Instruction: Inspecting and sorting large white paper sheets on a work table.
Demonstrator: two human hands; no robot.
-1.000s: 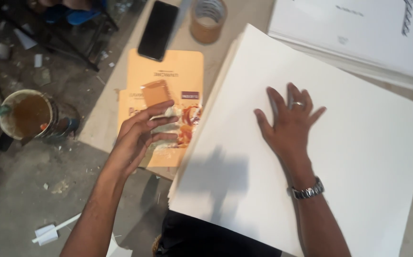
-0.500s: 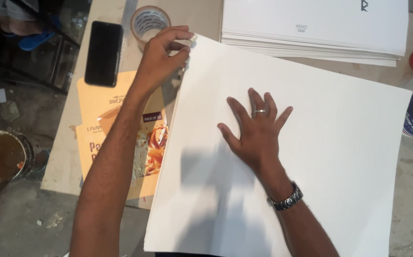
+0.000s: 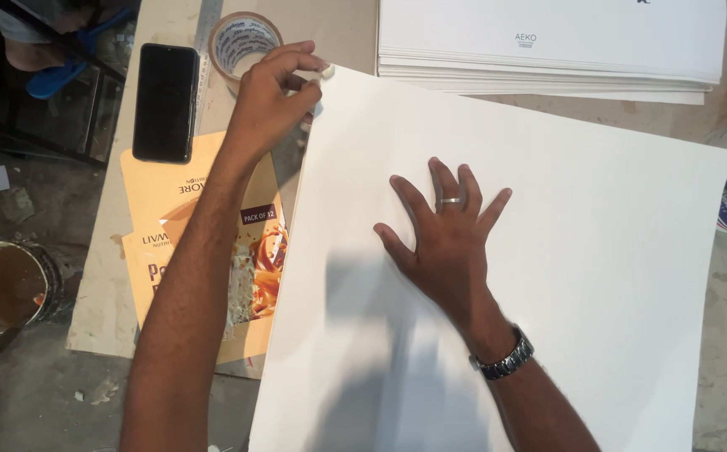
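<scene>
The big white square paper sheet (image 3: 548, 251) covers most of the desk. The right hand (image 3: 443, 243) lies open and flat on it. The left hand (image 3: 275, 96) pinches its far left corner. Press down firmly so nothing slides.

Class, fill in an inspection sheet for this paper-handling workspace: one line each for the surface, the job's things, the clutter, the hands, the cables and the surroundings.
Surface: pale worktable, stained and scuffed, mostly covered.
Job's things: large white sheet lying flat on top of others; its far left corner is pinched.
Clutter: stack of white sheets at the far edge; black phone; tape roll; orange printed packet under the left arm; metal ruler.
Hands: left hand grips the sheet corner; right hand, with ring and wristwatch, is spread flat on the sheet.
Cables: nothing seen.
Surroundings: dirty floor; tin of brown liquid at left.
</scene>
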